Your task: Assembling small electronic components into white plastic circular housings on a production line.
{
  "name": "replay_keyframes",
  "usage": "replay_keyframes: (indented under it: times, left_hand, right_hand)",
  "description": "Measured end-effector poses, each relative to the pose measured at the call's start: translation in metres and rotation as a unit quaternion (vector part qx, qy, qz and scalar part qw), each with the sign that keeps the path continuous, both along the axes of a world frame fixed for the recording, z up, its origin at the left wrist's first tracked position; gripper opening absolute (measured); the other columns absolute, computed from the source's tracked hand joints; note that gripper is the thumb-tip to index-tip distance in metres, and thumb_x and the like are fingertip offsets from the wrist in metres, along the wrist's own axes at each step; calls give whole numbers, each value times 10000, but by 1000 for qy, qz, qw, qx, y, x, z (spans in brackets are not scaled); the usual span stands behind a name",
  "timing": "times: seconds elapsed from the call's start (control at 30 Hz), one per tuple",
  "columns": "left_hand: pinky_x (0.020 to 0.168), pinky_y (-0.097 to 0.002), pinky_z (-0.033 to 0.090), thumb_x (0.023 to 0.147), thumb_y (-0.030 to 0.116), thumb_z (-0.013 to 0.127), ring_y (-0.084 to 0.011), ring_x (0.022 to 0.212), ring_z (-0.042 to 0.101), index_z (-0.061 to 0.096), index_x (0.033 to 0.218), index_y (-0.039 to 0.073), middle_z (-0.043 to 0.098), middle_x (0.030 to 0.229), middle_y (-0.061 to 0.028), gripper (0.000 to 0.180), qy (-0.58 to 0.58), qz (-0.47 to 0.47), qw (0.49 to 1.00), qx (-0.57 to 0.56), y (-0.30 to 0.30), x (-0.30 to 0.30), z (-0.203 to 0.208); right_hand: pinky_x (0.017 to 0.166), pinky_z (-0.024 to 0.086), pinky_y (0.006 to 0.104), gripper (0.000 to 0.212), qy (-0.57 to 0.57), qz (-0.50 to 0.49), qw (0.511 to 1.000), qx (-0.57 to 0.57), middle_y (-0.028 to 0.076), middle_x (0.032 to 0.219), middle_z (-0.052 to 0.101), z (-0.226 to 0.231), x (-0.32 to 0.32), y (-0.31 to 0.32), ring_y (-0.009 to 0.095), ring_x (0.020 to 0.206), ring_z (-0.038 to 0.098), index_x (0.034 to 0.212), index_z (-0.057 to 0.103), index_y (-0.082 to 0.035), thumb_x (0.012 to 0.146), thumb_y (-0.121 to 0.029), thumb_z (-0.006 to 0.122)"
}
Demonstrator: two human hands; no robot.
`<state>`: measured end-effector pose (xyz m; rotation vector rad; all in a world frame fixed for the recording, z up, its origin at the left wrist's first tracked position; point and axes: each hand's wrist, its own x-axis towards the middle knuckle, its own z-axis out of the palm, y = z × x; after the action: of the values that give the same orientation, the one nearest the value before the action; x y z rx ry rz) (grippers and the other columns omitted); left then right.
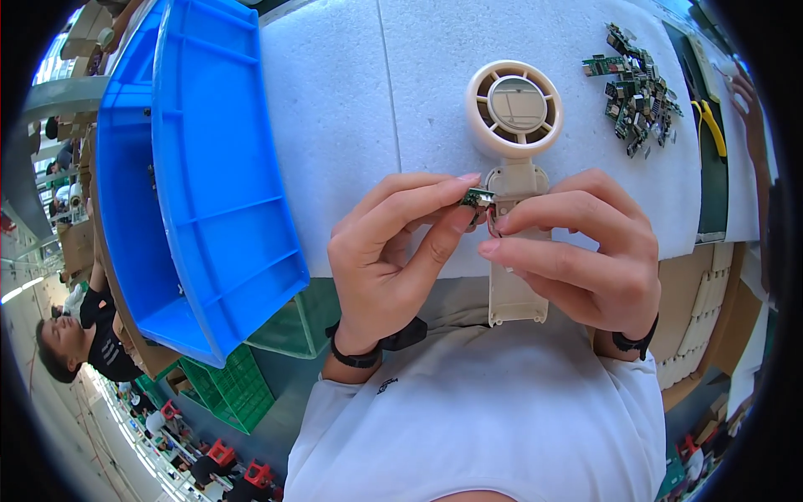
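Between the thumb and index finger of my left hand (397, 247) is a small green circuit board (478, 198) with a metal connector. My right hand (590, 251) pinches thin red and dark wires (493, 222) that run beside the board. Under both hands lies a cream handheld fan (517, 289), its round head (514, 109) pointing away from me and its handle open toward me. A round mirror-like disc sits in the middle of the fan head. My fingers hide part of the handle's inside and the wire ends.
A large blue plastic bin (222, 180) stands at the left. A pile of small circuit boards (640, 92) lies on the white foam sheet (335, 109) at the far right, near yellow-handled pliers (711, 125). A cardboard box (694, 309) with cream parts is at the right; green crates (226, 389) sit lower left.
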<state>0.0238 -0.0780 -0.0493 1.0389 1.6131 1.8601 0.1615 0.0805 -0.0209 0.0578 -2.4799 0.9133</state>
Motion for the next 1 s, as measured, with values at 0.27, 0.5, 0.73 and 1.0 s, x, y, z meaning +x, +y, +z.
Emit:
replay_keyframes:
  times: [0.27, 0.5, 0.73, 1.0]
  left_hand:
    - [832, -283, 583, 861, -153, 646, -188, 960, 684, 686, 1158, -32, 667, 1103, -153, 323, 4, -12, 1000, -13, -1, -3, -1]
    - [830, -284, 583, 863, -148, 646, -187, 958, 684, 687, 1156, -26, 670, 1097, -149, 320, 5, -13, 1000, -15, 0, -1, 1]
    - [811, -275, 578, 860, -150, 647, -182, 942, 687, 688, 1159, -21, 676, 1083, -144, 328, 9, -7, 1000, -22, 0, 0, -1]
    - [766, -275, 570, 837, -130, 681, -195, 913, 700, 721, 1127, 12, 704, 1061, -147, 326, 82, 30, 996, -31, 1, 3, -3]
  right_hand:
    - [613, 433, 279, 376, -26, -13, 999, -29, 3, 877, 632, 4, 0, 2, 179, 751, 506, 990, 777, -154, 634, -33, 800]
    - [602, 414, 276, 308, -36, 14, 998, -51, -9, 808, 607, 1, -1, 5, 177, 739, 503, 946, 779, -149, 656, -58, 831]
    - [589, 409, 284, 276, -39, -5, 997, -66, -6, 781, 603, 1, -4, 0, 179, 718, 513, 889, 776, -139, 635, -69, 856]
    - [590, 433, 294, 217, -7, -146, 987, -63, 41, 776, 602, 1, -7, -10, 189, 704, 556, 868, 754, -62, 672, 6, 818]
